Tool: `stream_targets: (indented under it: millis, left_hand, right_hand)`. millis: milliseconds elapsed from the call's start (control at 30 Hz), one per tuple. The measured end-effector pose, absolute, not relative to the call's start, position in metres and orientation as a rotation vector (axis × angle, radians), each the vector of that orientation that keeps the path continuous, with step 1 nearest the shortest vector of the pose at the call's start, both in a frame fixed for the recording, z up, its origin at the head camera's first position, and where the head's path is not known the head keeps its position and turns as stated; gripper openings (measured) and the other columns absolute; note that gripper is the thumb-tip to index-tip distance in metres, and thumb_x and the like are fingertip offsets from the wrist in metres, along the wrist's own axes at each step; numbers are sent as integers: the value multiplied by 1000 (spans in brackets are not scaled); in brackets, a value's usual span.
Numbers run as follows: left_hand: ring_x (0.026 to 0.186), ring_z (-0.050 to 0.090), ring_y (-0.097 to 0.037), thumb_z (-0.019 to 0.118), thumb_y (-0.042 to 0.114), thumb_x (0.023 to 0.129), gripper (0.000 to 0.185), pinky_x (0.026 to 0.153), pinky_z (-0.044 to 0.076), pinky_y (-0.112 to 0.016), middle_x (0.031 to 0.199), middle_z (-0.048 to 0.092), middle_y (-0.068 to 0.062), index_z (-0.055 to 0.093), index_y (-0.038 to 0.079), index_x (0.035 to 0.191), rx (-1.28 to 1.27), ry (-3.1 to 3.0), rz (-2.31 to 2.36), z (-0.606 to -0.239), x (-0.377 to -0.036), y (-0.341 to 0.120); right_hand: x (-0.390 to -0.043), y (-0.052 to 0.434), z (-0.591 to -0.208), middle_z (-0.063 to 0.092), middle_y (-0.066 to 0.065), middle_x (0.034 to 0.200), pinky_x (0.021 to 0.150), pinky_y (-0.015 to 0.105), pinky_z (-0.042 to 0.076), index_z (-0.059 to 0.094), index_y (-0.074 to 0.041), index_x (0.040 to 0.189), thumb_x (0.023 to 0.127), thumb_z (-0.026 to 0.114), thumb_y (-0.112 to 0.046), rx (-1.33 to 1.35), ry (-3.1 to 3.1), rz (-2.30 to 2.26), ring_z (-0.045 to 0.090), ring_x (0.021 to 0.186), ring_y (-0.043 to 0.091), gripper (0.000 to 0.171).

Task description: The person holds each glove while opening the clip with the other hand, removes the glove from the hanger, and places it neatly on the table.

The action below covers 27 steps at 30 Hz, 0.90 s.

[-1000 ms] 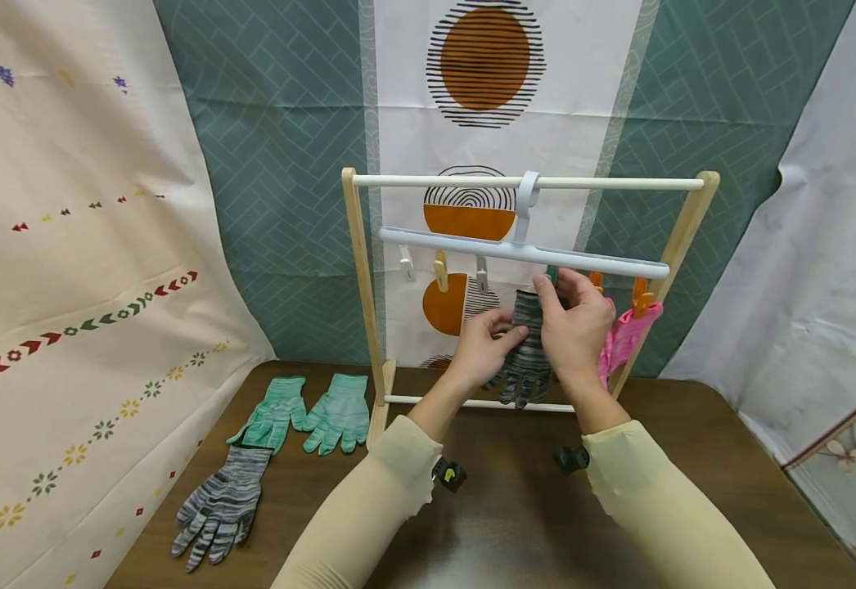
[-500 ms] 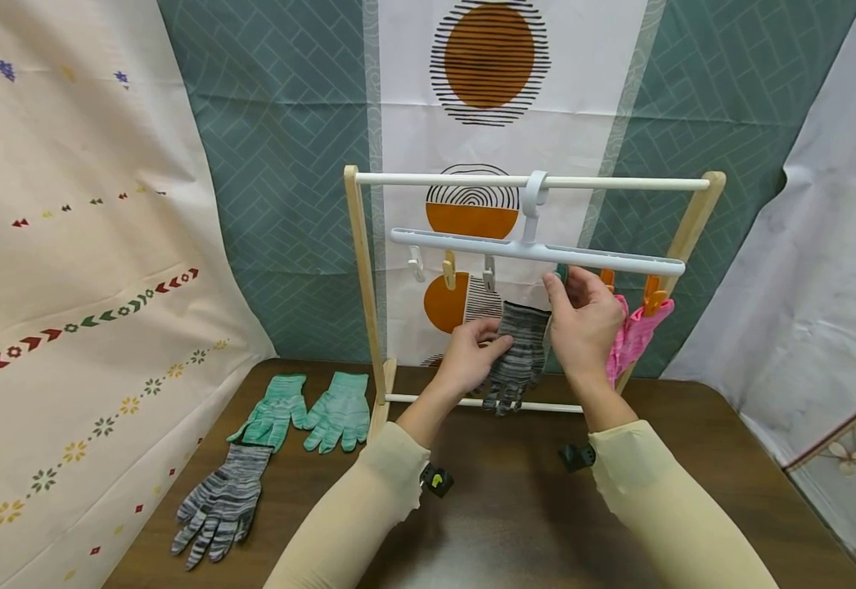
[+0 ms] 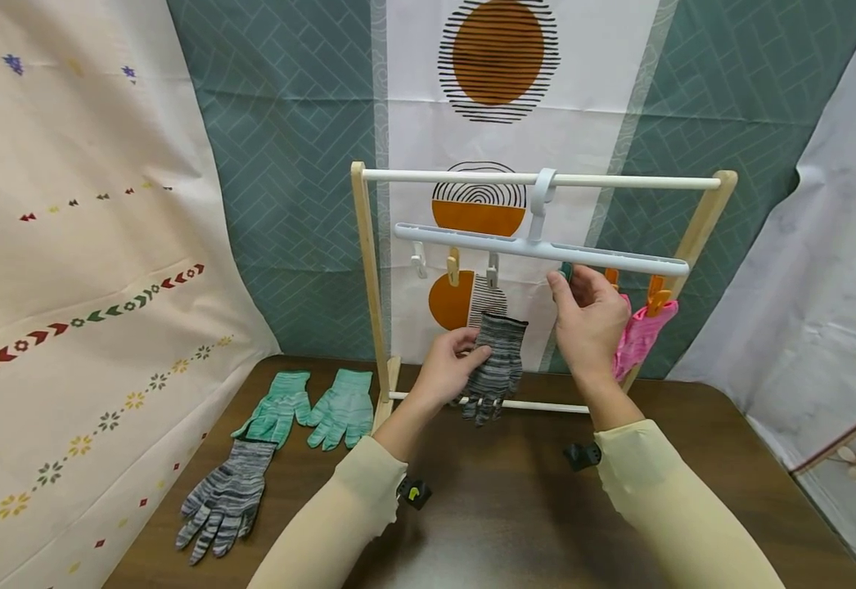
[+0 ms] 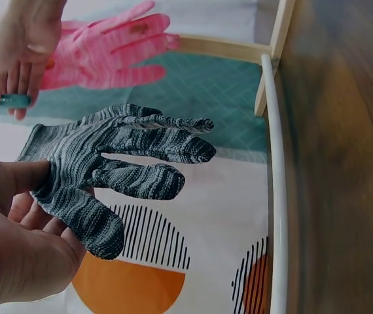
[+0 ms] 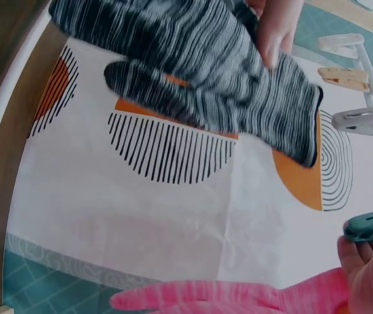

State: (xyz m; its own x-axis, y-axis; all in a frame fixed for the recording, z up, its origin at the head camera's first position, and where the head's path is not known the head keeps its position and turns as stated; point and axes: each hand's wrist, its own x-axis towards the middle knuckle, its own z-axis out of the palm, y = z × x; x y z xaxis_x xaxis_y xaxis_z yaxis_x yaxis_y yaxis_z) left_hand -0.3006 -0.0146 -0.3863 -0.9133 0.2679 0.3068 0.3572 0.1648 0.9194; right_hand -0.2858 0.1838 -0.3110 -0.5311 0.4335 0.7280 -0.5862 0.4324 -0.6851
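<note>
- We find the grey striped glove (image 3: 497, 364) held in the air in front of the drying rack (image 3: 366, 278), below the white clip hanger (image 3: 472, 240), at about 7 o'clock from the teal clip (image 3: 565, 271).
- Our left hand (image 3: 448, 370) has its grip clamped on the glove's cuff side, thumb over the knit; the glove's fingers droop towards the bench (image 3: 516, 507).
- Our right hand (image 3: 588, 319) has its grip pinched together on the teal clip; it is apart from the grey glove.
- We judge the glove light, soft and limp: it sags and folds under its own weight, with no stiffness to aim it.
- We judge the knit not slippery and not fragile.
- The best hold, in our judgement, is the cuff edge, kept flat between thumb and forefinger.
- A pink glove (image 3: 637, 335) hangs at 3 o'clock from the right hand.
</note>
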Motion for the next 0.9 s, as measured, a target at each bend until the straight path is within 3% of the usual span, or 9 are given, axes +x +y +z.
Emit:
stream_targets:
  millis: [300, 567, 900]
  left_hand:
    - [109, 68, -29, 69, 16, 105, 33, 96, 55, -47, 118, 76, -14, 67, -1, 134, -616, -2325, -1890, -394, -296, -34]
    - [111, 68, -34, 70, 11, 104, 33, 100, 53, -50, 117, 75, -18, 66, -3, 134, -579, -2295, -1900, -398, -291, -48]
    - [116, 66, -35, 70, 12, 104, 38, 103, 51, -53, 122, 73, -20, 63, -6, 137, -520, -2323, -1883, -403, -282, -66]
  right_hand:
    - [-286, 186, -311, 80, 9, 105, 80, 16, 56, 78, -1, 121, 93, 86, -26, 120, -1740, 1294, 70, 85, 4, 38]
    - [-285, 188, -311, 80, 10, 105, 81, 16, 56, 78, -2, 123, 93, 86, -27, 130, -1777, 1295, 70, 87, 4, 40]
    - [-285, 190, -312, 79, 10, 112, 85, 19, 57, 76, -4, 128, 93, 86, -26, 131, -1816, 1320, 75, 95, 14, 43]
